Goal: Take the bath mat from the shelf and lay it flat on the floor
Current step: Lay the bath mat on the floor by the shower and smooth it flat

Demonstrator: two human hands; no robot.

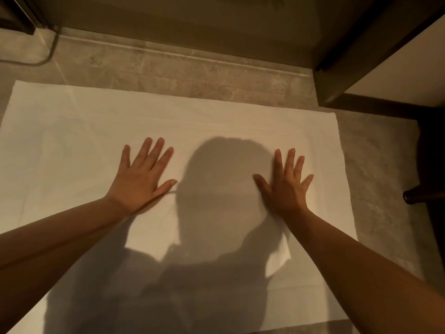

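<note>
Head view gives me the white bath mat [168, 121] spread flat on the stone floor [192, 68], filling the frame's middle. My left hand [142, 179] and right hand [286, 186] press palm-down on it, fingers splayed, grasping nothing. A dark cabinet [375, 56] stands upper right.

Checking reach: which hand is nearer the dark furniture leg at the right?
Right. The right hand lies flat on the mat nearer the furniture leg; the left hand lies farther away.
</note>
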